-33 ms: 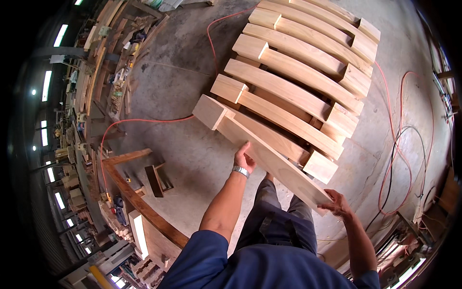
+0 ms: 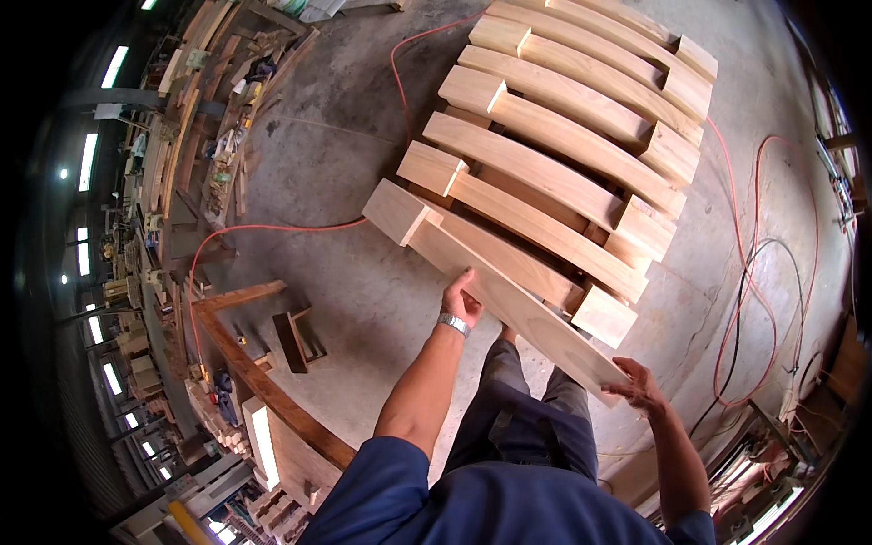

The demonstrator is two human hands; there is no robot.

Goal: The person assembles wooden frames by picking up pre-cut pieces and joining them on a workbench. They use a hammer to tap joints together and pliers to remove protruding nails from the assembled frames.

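A long pale wooden board [image 2: 536, 318] with a thick block at its far left end slants down to the right in front of me. My left hand [image 2: 461, 300] is closed on its near edge around the middle, thumb on the upper face and fingers hidden beneath. At the board's right end, my right hand [image 2: 636, 385] grips the corner. Just beyond lies a stack of similar wooden pieces [image 2: 545, 150], laid side by side with gaps between, their end blocks alternating left and right. The held board's far edge lies close along the nearest piece; whether they touch I cannot tell.
An orange hose [image 2: 272, 226] runs across the concrete floor on the left. More orange hose [image 2: 732, 350] and a black cable [image 2: 738, 300] loop at the right. A brown wooden frame [image 2: 286, 413] and a small dark stand [image 2: 292, 341] are at the lower left; lumber racks [image 2: 182, 118] line the left.
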